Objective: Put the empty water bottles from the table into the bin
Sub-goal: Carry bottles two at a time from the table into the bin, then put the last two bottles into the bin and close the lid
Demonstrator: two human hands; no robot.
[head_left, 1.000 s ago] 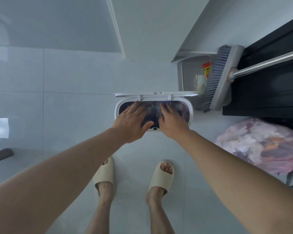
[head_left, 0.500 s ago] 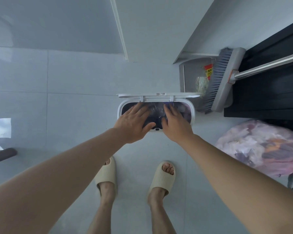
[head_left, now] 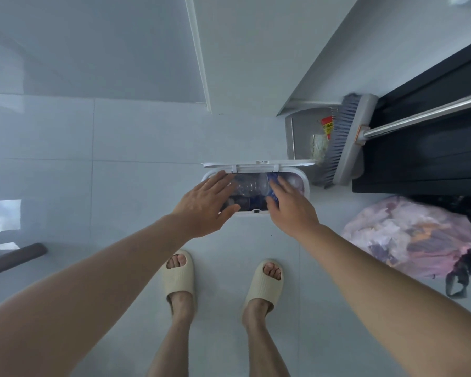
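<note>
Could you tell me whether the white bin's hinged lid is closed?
No, the white bin's hinged lid stands open behind the opening, where clear plastic water bottles show between the left hand and right hand.

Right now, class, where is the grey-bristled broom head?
In the head view the grey-bristled broom head sits right of the white bin, over the grey dustpan, beside the black cabinet.

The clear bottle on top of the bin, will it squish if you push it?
Probably. The clear bottle looks thin, ribbed and empty, so likely light and crackly. It lies sideways across the full bin, so it may spring back or roll. Both hands lie flat over it.
</note>
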